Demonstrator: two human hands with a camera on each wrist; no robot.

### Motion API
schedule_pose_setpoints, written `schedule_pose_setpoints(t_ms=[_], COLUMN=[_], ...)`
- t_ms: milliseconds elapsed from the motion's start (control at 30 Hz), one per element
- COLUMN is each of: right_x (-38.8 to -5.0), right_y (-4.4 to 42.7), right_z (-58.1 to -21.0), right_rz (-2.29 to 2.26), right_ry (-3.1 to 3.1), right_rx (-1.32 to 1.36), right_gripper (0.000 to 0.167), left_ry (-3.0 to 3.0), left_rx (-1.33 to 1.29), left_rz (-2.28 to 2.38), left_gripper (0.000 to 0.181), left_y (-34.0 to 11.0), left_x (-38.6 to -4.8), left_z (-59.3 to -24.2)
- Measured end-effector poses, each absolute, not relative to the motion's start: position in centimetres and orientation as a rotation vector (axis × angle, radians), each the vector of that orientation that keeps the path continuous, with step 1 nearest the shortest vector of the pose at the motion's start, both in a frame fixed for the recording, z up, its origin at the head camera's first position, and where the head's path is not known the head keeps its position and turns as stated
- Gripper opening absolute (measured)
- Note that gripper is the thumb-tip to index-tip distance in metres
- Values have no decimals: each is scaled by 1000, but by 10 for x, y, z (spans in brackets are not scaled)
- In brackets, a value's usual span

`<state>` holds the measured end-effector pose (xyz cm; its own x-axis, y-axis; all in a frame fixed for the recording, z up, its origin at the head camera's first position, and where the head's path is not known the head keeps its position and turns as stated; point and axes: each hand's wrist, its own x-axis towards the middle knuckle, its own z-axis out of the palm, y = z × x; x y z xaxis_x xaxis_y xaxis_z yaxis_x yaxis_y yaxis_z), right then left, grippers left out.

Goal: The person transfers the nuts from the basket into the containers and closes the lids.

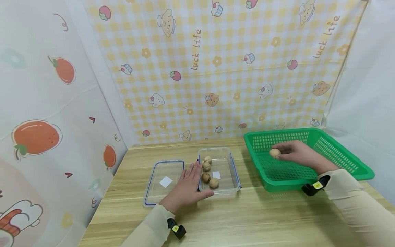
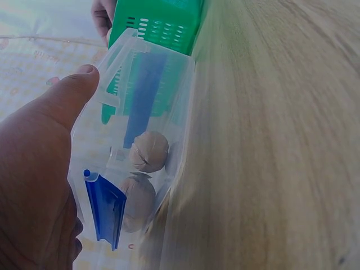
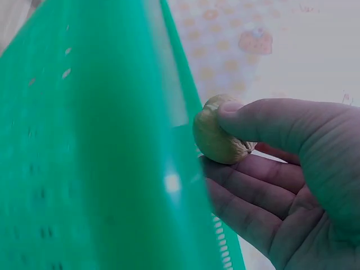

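My right hand pinches a walnut between thumb and fingers, above the left part of the green basket. In the right wrist view the pale brown walnut shows beside the basket's green wall. My left hand rests on the left side of the clear plastic box, fingers stretched along its rim and thumb at the near corner. Several walnuts lie in the left half of that box. A blue clip on its side shows near the left palm.
A clear lid with a blue seal lies on the table left of the box, a white square label on it. The wooden table ends at a patterned cloth behind and white sheets at both sides.
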<state>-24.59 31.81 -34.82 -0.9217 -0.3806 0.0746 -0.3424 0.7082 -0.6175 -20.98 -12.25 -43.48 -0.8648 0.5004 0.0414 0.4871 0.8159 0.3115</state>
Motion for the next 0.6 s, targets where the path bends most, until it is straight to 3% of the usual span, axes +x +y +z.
schedule_pose_setpoints(t_ms=[600], right_x=[-247], right_y=[279], right_z=[-348], right_rz=[-1272], right_ry=[2781], right_rx=[-630], right_gripper=[51], left_ry=[2958], left_rx=[798], left_rz=[481], left_gripper=[115], left_y=[-122], left_x=[-212], left_z=[-438])
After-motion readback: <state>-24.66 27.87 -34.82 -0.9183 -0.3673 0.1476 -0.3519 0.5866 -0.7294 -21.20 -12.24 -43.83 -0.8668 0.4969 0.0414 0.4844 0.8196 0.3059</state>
